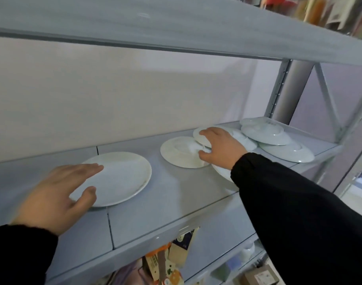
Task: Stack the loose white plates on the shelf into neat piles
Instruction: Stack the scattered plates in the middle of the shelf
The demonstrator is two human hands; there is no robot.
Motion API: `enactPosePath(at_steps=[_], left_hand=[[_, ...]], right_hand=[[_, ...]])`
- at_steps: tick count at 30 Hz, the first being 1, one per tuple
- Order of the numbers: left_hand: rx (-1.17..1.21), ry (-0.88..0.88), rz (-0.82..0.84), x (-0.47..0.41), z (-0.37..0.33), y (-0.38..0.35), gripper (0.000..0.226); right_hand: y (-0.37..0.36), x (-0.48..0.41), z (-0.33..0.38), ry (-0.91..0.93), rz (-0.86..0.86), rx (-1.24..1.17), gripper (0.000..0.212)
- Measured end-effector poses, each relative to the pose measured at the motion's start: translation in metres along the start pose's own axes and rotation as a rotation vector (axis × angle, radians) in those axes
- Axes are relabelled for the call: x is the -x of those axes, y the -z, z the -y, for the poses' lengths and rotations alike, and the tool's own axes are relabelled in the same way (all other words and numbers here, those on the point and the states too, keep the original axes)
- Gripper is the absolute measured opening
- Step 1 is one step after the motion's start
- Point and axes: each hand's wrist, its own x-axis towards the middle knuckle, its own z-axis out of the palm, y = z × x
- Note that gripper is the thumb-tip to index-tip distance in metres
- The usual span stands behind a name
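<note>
A large white plate lies right side up on the grey shelf. My left hand hovers at its left rim with fingers spread, thumb near the near edge. An upturned white plate lies in the middle. My right hand grips a tilted white plate at its rim, above that upturned plate. Under my right wrist another plate shows partly. At the far right, several upturned plates overlap in a loose heap.
The shelf above hangs low over the plates. A metal upright and a grey pipe stand at the back right. A wall closes the back. Below, a lower shelf holds boxes and packets.
</note>
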Motion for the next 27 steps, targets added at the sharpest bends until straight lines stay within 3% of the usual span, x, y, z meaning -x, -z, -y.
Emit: enactPosePath(at_steps=[9,17,23,27], left_hand=[[0.000,0.035,0.013,-0.003,0.007,-0.004,0.052],[-0.034,0.067,0.037,-0.005,0.010,-0.002,0.050],[-0.102,0.094,0.037,-0.005,0.002,-0.004,0.049],[-0.136,0.111,0.058,-0.007,-0.006,-0.002,0.053]], right_hand=[[-0.018,-0.066,-0.058,-0.107,0.269,0.158,0.080],[-0.024,-0.095,-0.056,0.003,0.386,0.338,0.065],[-0.023,-0.090,-0.040,0.084,0.342,0.503,0.054],[-0.021,-0.083,-0.034,0.108,0.177,0.586,0.041]])
